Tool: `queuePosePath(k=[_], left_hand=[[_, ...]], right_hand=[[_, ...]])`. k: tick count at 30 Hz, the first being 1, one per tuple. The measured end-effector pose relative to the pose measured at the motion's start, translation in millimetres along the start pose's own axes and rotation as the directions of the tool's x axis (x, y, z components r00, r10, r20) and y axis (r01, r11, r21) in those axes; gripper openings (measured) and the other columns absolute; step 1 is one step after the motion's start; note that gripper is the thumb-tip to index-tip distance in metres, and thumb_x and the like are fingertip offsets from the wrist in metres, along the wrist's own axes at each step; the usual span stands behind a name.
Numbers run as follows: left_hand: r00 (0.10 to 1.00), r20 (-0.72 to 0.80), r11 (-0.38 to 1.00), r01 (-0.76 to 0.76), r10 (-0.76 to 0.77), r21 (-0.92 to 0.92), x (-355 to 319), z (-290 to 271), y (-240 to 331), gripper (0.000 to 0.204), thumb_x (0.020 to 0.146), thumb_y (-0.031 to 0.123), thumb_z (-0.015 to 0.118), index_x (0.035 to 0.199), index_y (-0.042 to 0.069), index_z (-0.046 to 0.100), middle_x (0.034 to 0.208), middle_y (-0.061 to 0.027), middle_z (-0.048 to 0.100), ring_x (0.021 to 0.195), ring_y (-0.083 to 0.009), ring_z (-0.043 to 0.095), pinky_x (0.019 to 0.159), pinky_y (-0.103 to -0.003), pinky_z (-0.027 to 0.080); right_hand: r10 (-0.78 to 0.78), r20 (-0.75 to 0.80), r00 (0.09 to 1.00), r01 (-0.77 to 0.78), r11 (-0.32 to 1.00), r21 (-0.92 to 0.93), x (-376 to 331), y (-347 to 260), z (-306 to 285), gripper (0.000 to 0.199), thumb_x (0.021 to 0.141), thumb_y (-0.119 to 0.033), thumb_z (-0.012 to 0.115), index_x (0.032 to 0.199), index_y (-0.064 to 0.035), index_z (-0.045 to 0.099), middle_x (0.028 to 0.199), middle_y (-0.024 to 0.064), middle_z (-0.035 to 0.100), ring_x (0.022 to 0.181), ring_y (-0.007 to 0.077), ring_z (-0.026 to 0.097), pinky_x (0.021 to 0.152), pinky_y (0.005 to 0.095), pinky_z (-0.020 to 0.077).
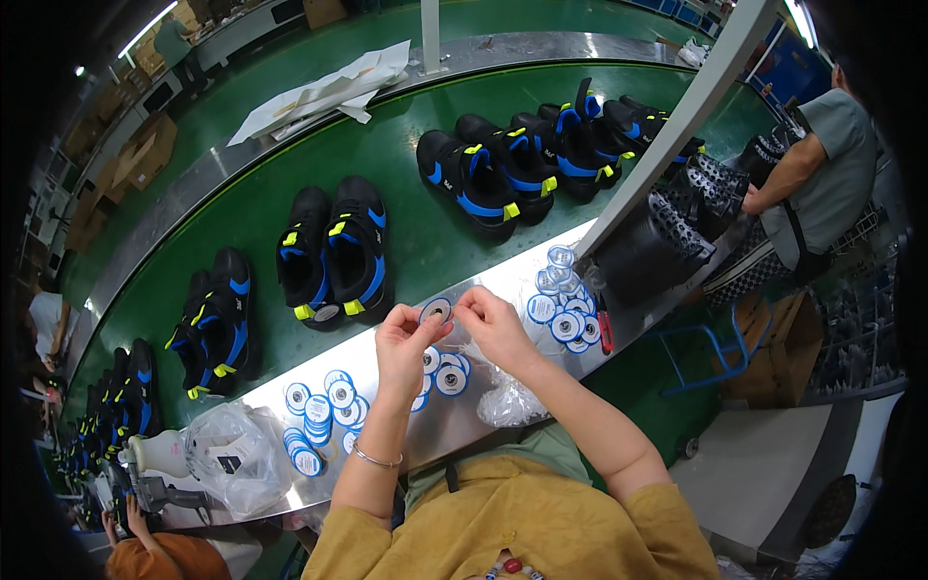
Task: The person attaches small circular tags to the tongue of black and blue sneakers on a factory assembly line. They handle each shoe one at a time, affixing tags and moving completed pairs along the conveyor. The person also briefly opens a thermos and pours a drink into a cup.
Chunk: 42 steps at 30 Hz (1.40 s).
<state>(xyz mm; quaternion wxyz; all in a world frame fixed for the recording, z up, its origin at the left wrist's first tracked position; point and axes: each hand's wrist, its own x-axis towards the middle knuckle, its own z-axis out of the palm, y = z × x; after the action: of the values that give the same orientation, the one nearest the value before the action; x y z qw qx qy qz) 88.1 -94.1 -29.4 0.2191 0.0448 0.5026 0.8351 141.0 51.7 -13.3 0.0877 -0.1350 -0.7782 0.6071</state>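
Holding a small round tag up between my two hands, I pinch it with my left hand, fingers closed on its edge. My right hand pinches something thin beside it. More round tags lie on the shiny worktop under my hands. Black and blue shoes sit past them.

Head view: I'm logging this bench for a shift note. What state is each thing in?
Round tag: lifted off the ledge, pinched by both hands.
Left hand: fingertips closed on the tag.
Right hand: fingertips at the tag's edge.
Tag piles: lying loose on the metal ledge.
Shoes: paired on the green belt.
Plastic bag: crumpled.
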Motion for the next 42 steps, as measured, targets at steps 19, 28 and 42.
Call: queuePosePath(k=[19, 28, 42], left_hand=[[0.995, -0.002, 0.991, -0.104, 0.104, 0.081, 11, 16, -17, 0.009, 0.093, 0.005, 0.061, 0.091, -0.003, 0.064, 0.093, -0.0109, 0.067, 0.085, -0.0177, 0.066, 0.085, -0.038, 0.057], [0.982, 0.069, 0.959, -0.185, 0.174, 0.213, 25, 30, -24, 0.009, 0.091, 0.002, 0.063, 0.098, -0.003, 0.067, 0.086, -0.0016, 0.065, 0.08, -0.0065, 0.057, 0.074, -0.02, 0.046], [0.973, 0.104, 0.901, -0.228, 0.204, 0.37, 96, 67, -36, 0.014, 0.093, 0.008, 0.063, 0.103, -0.001, 0.062, 0.103, -0.0038, 0.062, 0.086, -0.0088, 0.059, 0.076, -0.022, 0.048]], right_hand=[[-0.246, -0.065, 0.967, 0.227, 0.95, -0.215, -3, 0, -5, 0.012, 0.095, -0.014, 0.049, 0.099, -0.0027, 0.05, 0.085, 0.024, 0.063, 0.08, 0.0442, 0.061, 0.066, 0.0515, 0.0465], [-0.118, 0.014, 0.993, 0.118, 0.993, -0.01, 12, 5, -27, 0.017, 0.096, -0.015, 0.054, 0.108, -0.003, 0.053, 0.083, 0.0112, 0.062, 0.076, 0.0194, 0.061, 0.069, 0.0316, 0.0475], [-0.371, -0.076, 0.925, 0.307, 0.853, -0.422, 60, 21, -100, 0.006, 0.089, -0.011, 0.061, 0.093, -0.0058, 0.061, 0.081, 0.014, 0.061, 0.073, 0.0322, 0.061, 0.063, 0.04, 0.048]])
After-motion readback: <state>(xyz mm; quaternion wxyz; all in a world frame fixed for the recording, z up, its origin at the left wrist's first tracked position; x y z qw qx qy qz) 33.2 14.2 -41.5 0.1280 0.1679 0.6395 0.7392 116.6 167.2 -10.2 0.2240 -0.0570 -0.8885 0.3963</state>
